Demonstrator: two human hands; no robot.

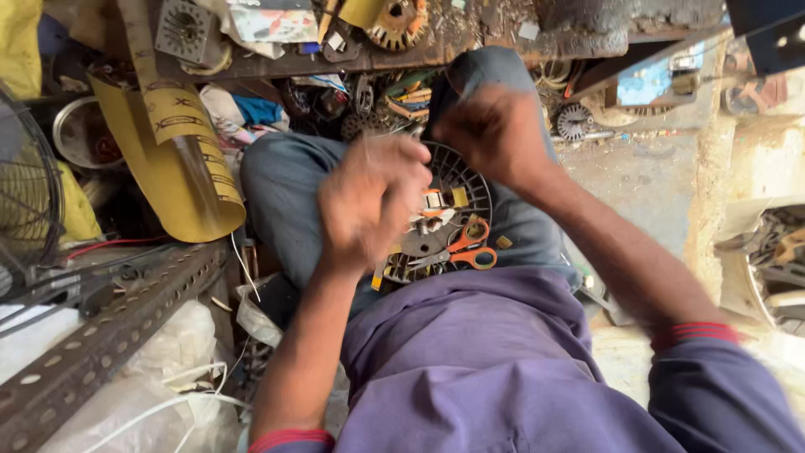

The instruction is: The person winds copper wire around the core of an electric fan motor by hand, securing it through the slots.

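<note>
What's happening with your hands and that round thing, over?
Left hand and right hand blurred above the round motor part on the lap; grip unclear. Orange scissors lie on the part.

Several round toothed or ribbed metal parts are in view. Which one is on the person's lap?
The dark ribbed disc beneath both hands, with orange-handled scissors lying on it. The yellowish one lies on the bench and the small grey one on the floor.

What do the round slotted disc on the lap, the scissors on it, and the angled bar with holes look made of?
Round disc: apparently dark metal, dull, thin radial slots. Scissors: glossy orange handles, probably plastic; blades look like metal. Perforated angle bar: likely steel, grey and dusty, with evenly punched holes.
</note>
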